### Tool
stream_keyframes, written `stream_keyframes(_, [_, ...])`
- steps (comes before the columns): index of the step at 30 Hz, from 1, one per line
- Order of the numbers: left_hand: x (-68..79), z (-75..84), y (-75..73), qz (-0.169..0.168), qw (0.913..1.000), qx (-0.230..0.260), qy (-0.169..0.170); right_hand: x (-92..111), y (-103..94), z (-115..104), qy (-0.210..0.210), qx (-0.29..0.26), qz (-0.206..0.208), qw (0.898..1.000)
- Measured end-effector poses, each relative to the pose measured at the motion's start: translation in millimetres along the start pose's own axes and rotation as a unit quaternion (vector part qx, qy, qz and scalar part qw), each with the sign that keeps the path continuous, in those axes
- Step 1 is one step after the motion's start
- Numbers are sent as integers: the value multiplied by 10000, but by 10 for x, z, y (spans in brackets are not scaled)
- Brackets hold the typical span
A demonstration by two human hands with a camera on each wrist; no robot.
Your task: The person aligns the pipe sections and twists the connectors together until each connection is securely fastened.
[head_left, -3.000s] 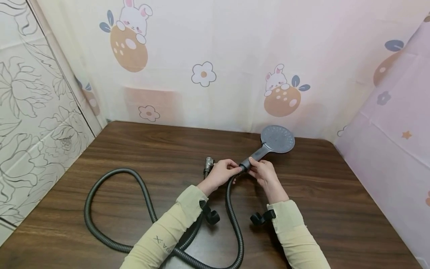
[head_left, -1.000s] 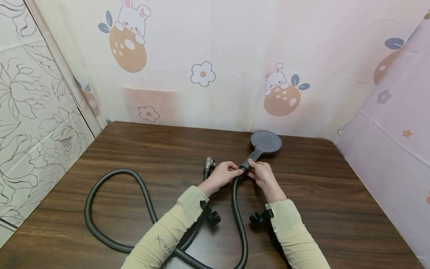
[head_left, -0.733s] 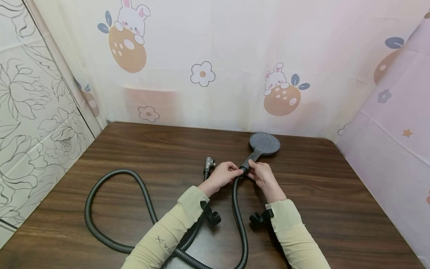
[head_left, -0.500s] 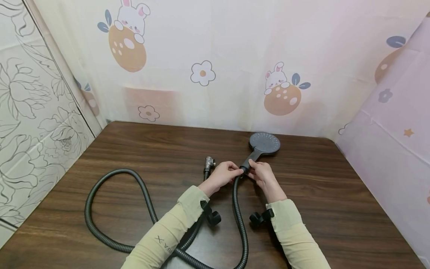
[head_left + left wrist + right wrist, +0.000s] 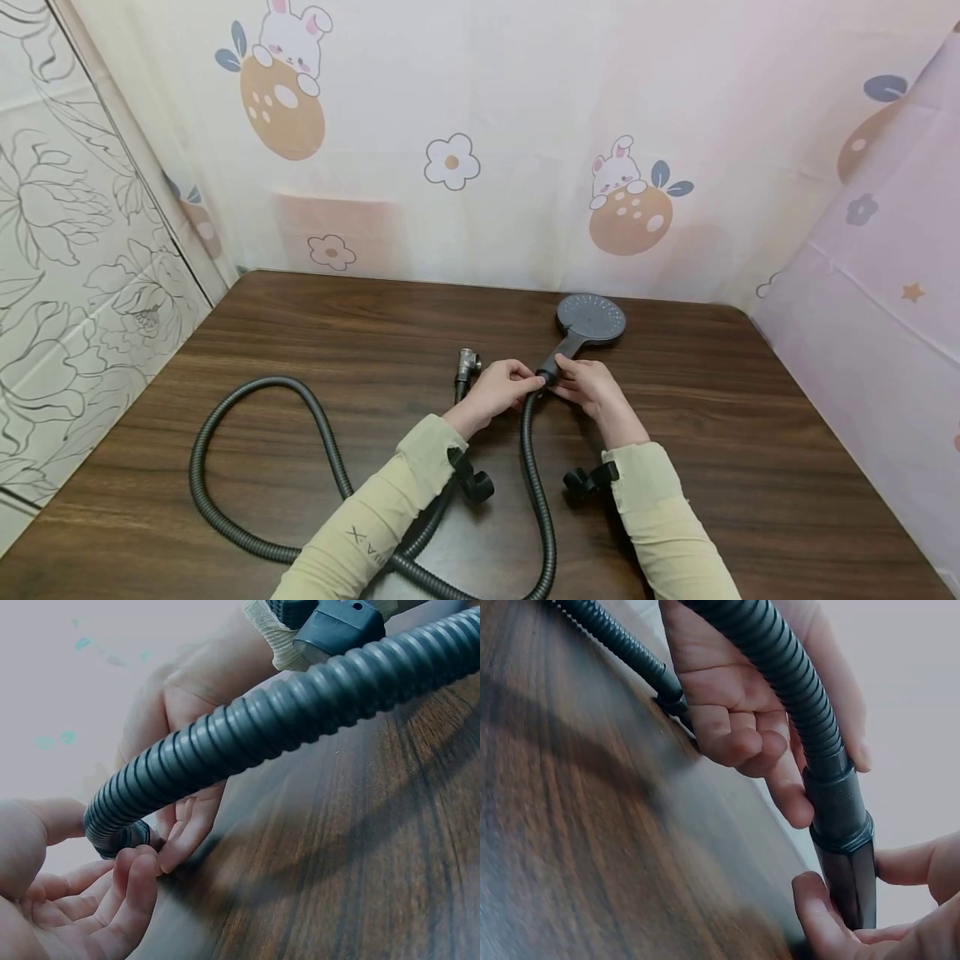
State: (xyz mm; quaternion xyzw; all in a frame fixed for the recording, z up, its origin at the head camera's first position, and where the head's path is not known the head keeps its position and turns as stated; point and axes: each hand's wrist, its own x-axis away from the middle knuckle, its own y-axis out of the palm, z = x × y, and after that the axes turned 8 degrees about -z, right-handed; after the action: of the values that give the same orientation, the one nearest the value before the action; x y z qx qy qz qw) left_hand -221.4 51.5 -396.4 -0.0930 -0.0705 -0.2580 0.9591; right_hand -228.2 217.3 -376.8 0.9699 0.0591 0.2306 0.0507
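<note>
A dark grey handheld shower head (image 5: pixel 591 319) lies toward the back of the table, its round perforated face upward. From the bottom of its handle runs a ribbed black shower hose (image 5: pixel 531 475), joined there through a smooth collar (image 5: pixel 838 806). My left hand (image 5: pixel 497 390) pinches this collar between thumb and fingers. Just above it, my right hand (image 5: pixel 592 390) holds the lower handle (image 5: pixel 847 877), thumb on one side and fingers on the other. The right wrist view shows collar and handle meeting; the threads inside are hidden.
The hose loops left across the brown wooden table (image 5: pixel 360 325) and passes under the left forearm. Its other end carries a metal elbow fitting (image 5: pixel 468 364), standing just left of the left hand. A patterned curtain (image 5: pixel 510 225) hangs behind the table's back edge.
Over three seconds the shower head has swung left and lower, and the hose below it has shifted right. Lately the right wrist has moved slightly right; the left hand stays at the collar.
</note>
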Motion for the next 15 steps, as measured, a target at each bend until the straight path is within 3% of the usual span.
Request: stream_keyframes(15, [23,0,17,-40,9999,-109,-58,47,-32,-46,94,674,318,9972])
